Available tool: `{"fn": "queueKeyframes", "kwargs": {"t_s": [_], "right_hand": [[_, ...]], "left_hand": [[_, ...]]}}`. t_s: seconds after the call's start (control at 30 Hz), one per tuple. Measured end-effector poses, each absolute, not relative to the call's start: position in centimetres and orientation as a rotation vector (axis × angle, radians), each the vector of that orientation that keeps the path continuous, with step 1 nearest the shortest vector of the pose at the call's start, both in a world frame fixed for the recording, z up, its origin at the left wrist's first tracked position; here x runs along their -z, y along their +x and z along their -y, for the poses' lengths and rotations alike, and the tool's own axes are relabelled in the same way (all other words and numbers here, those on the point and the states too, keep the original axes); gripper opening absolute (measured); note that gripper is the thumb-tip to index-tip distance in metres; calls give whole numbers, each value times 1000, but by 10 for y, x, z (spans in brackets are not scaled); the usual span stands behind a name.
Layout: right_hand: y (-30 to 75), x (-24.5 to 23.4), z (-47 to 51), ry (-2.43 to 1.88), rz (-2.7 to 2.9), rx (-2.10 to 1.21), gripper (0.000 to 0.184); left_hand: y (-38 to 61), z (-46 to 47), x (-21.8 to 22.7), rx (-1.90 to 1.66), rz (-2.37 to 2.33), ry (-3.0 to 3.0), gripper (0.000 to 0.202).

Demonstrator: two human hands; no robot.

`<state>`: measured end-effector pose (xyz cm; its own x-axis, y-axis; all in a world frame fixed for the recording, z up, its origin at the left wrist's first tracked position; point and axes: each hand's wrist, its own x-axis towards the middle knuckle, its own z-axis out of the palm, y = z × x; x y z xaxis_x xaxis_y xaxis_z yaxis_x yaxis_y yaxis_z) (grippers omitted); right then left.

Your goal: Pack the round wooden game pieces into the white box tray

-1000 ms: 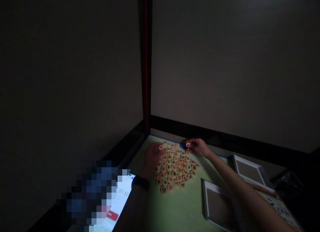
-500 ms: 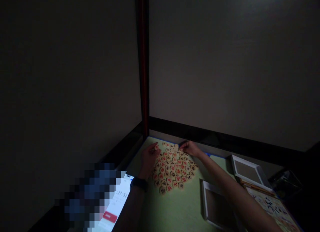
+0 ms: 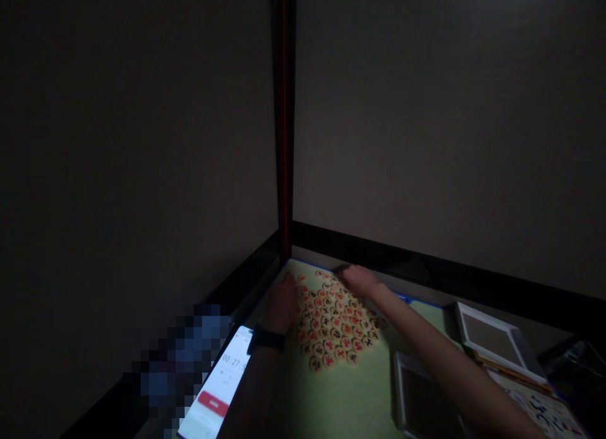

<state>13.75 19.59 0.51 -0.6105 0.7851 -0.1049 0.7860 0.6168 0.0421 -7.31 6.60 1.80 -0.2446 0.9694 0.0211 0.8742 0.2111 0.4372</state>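
Note:
Many round xiangqi pieces (image 3: 335, 325) with red or black characters lie close together in one layer on a pale green tabletop (image 3: 331, 401). At the left edge of this cluster is my left hand (image 3: 283, 301), wearing a dark wristband; its fingers are blurred and mostly turned away. One xiangqi piece with a red character (image 3: 302, 278) lies just right of its fingertips. My right hand (image 3: 358, 280) reaches to the back edge of the cluster, fingers curled down by the rear pieces. Whatever its fingertips grip is hidden.
A lit phone (image 3: 220, 379) showing a running timer lies left of my left forearm. To the right are a white open box (image 3: 400, 388), partly under my right forearm, and another white tray (image 3: 499, 338) near the wall. Walls (image 3: 426, 142) meet behind the table.
The xiangqi piece that was in my left fingers now appears on the table beside them. My right fingers have curled further down at the back. The whole view has shifted slightly.

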Motion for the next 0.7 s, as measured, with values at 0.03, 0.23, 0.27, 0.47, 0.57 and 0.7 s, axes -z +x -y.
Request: {"fn": "queueKeyframes", "kwargs": {"t_s": [0.03, 0.23, 0.27, 0.47, 0.57, 0.7], "right_hand": [[136, -6, -194, 1320, -2717, 11, 32], [136, -6, -190, 1321, -2751, 102, 31], [137, -5, -191, 1332, -2764, 137, 31], [155, -6, -196, 1416, -2899, 541, 26], [162, -8, -197, 1443, -2948, 888, 23], [159, -11, -189, 1371, -2956, 1356, 26]], "left_hand": [[-76, -67, -20, -438, -2263, 1756, 32], [-86, -86, -21, -161, -2319, 1825, 32], [-86, -89, -20, -147, -2314, 1831, 31], [-89, -101, -14, -152, -2278, 1845, 28], [-92, -100, -12, -191, -2254, 1861, 25], [-82, -98, -13, -361, -2238, 1918, 29]]}}
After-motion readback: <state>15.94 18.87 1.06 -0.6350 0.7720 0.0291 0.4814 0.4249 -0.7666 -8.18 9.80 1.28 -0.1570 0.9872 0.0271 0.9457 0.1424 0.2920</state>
